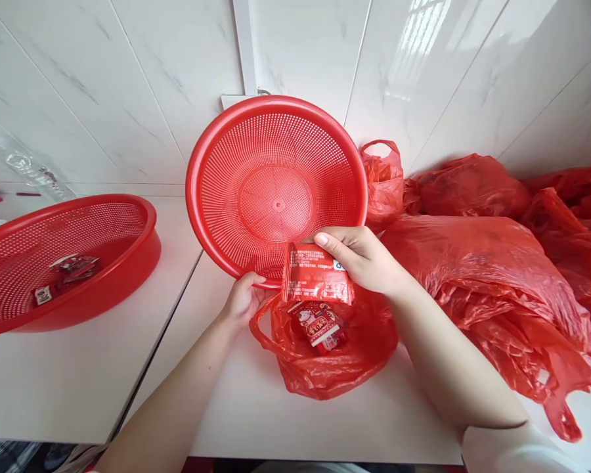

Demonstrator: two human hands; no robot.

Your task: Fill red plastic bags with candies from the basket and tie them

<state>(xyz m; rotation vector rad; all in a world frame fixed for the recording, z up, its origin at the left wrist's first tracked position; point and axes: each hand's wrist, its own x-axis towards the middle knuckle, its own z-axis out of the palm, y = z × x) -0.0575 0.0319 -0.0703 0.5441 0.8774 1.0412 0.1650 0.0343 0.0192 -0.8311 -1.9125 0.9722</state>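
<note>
A red perforated plastic basket [277, 205] is tilted up so that its inside faces me, with no packets in it. My left hand [243, 302] grips its lower rim, thumb on top and fingers underneath. Pinched in my right hand [357, 257] is a red snack packet [318, 274] with white print, held in front of the basket's lower edge. Below it lies an opened red plastic bag [320, 378]. More red packets [318, 326] show in the bag's mouth, and one has a cartoon figure on it.
On the left a second red basket [138, 263] holds a few dark packets [76, 266]. A clear plastic bottle [39, 174] lies behind it. Several filled red bags [477, 256] are piled on the right of the white table [207, 407]. A tiled wall closes off the back.
</note>
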